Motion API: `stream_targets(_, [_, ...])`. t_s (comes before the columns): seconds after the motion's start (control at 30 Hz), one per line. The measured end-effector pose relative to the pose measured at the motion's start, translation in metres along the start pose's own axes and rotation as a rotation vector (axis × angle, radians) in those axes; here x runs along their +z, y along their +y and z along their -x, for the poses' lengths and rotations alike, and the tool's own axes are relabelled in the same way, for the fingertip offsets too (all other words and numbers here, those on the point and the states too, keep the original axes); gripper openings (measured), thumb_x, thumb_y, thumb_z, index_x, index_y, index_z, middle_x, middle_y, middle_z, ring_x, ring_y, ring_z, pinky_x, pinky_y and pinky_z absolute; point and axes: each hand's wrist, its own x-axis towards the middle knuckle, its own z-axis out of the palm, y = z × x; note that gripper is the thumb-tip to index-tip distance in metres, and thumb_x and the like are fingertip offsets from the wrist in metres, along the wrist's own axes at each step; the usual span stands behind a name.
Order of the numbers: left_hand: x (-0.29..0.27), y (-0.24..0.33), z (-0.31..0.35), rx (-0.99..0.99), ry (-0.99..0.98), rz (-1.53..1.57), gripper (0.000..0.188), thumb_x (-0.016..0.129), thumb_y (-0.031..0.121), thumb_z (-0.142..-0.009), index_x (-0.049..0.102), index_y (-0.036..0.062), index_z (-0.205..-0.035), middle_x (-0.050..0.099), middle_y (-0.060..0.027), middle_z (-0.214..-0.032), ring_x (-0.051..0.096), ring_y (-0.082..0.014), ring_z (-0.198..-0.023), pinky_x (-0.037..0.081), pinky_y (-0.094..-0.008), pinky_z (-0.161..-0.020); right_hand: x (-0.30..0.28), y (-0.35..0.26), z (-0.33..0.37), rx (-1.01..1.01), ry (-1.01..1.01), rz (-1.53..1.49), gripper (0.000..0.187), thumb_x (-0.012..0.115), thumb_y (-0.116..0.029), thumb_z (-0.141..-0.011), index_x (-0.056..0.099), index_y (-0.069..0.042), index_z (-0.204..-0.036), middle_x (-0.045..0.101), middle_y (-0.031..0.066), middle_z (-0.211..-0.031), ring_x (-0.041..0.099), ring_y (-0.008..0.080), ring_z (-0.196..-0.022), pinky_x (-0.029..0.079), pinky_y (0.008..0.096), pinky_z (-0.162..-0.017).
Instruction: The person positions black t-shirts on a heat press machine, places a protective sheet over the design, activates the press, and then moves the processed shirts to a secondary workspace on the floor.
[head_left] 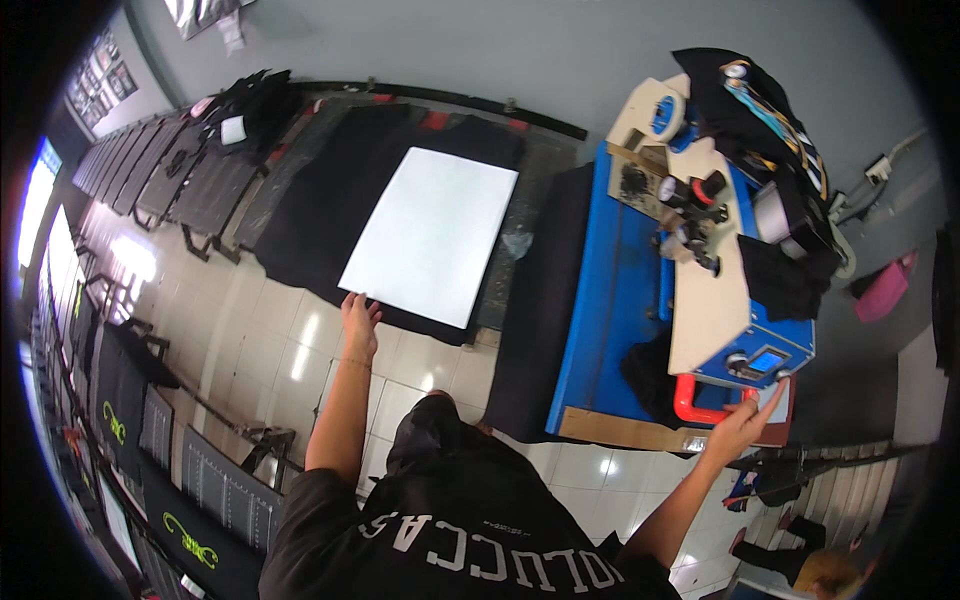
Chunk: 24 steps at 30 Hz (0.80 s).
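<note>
My left hand (361, 326), fingers loosely apart, is at the near left corner of a white sheet (432, 235). That sheet lies on a black cloth (325, 215) spread over a dark board. Whether the fingertips touch the sheet or the cloth I cannot tell. My right hand (738, 432) reaches to the front of a blue and cream heat press (712, 320). Its index finger is stretched toward a knob (783, 376) beside the small lit display (767, 361). The other fingers are near the red handle (697, 401), with nothing seen held in them.
Black fabric (545, 290) lies along the blue bed's left side. Gauges (690, 192) and dark clothes (745, 110) top the press. Rows of boards (215, 195) run off left; printed black cloths (190, 535) lie at lower left. Another person (815, 565) is at lower right.
</note>
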Motion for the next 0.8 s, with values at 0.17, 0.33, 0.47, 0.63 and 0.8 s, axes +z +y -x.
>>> stream_targets(0.17, [-0.001,0.012,-0.019,-0.050,0.026,0.063,0.060,0.058,0.025,-0.091,0.032,0.0062,-0.142,0.049,-0.0107,-0.126,0.056,-0.0200,-0.095,0.048,-0.0328,-0.077,0.019,-0.045,0.061,-0.241,0.198,-0.155,0.036,0.047,-0.011,-0.098,0.049,0.002,-0.132,0.061,0.0107,-0.092,0.059,0.0198,-0.080,0.048,0.0304,-0.077])
stream_targets(0.33, [0.000,0.014,-0.023,-0.076,0.052,0.215,0.069,0.060,0.020,-0.089,0.022,0.0068,-0.146,0.051,-0.0116,-0.114,0.058,-0.0201,-0.087,0.050,-0.0333,-0.073,0.108,-0.126,0.163,0.085,-0.722,-0.675,0.020,0.059,-0.013,-0.093,0.063,0.002,-0.107,0.063,0.0118,-0.099,0.063,0.0186,-0.082,0.051,0.0312,-0.074])
stream_targets(0.47, [0.010,0.039,0.003,-0.112,-0.075,0.199,0.067,0.058,0.020,-0.091,0.022,0.0061,-0.145,0.053,-0.0126,-0.112,0.060,-0.0201,-0.087,0.051,-0.0326,-0.074,0.256,-0.164,0.240,-0.323,-1.072,-0.378,0.034,0.069,-0.013,-0.083,0.060,-0.003,-0.114,0.064,0.0163,-0.099,0.062,0.0312,-0.092,0.049,0.0383,-0.083])
stream_targets(0.63, [0.011,0.065,0.001,-0.126,-0.255,-0.013,0.057,0.053,0.017,-0.096,0.026,0.0036,-0.144,0.055,-0.0119,-0.116,0.059,-0.0170,-0.095,0.049,-0.0298,-0.081,0.369,-0.173,0.310,-0.649,-1.020,-0.124,0.028,0.072,-0.022,-0.076,0.061,-0.006,-0.097,0.064,0.0123,-0.093,0.060,0.0298,-0.095,0.043,0.0441,-0.084])
stream_targets(0.8, [0.012,0.075,-0.022,0.477,-0.451,-0.655,0.058,0.057,0.013,-0.093,0.030,-0.0024,-0.143,0.048,-0.0183,-0.133,0.049,-0.0294,-0.120,0.039,-0.0399,-0.101,0.400,-0.171,0.291,-0.512,-1.124,0.049,0.014,0.066,-0.020,-0.082,0.063,-0.008,-0.088,0.066,0.0098,-0.086,0.062,0.0318,-0.085,0.045,0.0455,-0.075])
